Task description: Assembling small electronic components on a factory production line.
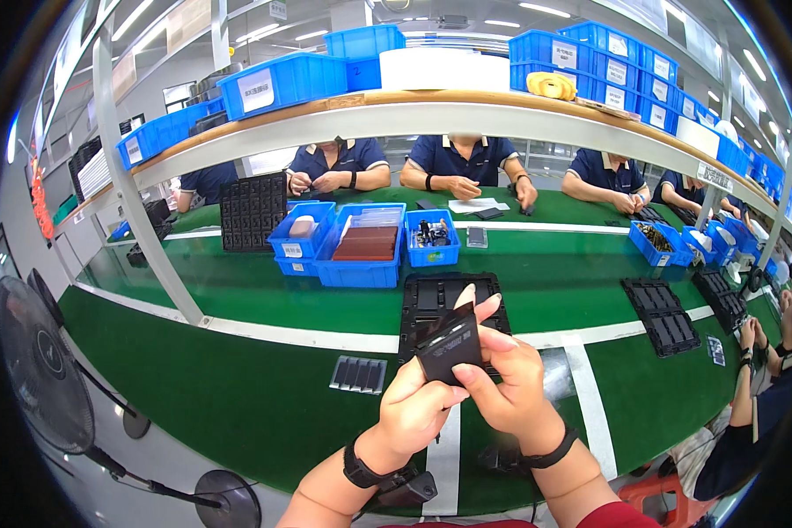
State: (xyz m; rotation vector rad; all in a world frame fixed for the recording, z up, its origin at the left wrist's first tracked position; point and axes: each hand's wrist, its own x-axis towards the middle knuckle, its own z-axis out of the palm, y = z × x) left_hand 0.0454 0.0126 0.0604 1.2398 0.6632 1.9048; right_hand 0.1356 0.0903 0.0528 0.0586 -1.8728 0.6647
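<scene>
Over the green bench, both my hands hold a flat black battery [450, 352], tilted, with small pale print on its face. My left hand [411, 407] is closed on its lower left side, the thumb along the bottom edge. My right hand [515, 383] grips its right side, thumb in front and fingers at the edge. Part of the battery is hidden by my fingers. Just beyond it lies a black moulded tray [421, 297], partly covered by my hands. To the left of my hands sits a small slotted grey panel [358, 375].
Blue bins with brown sheets [366, 244] and small metal parts [430, 234] stand beyond the tray. A shelf [431, 104] carrying blue boxes crosses overhead. Black trays [660, 315] lie to the right. Co-workers sit opposite and at right. A fan [44, 365] stands left.
</scene>
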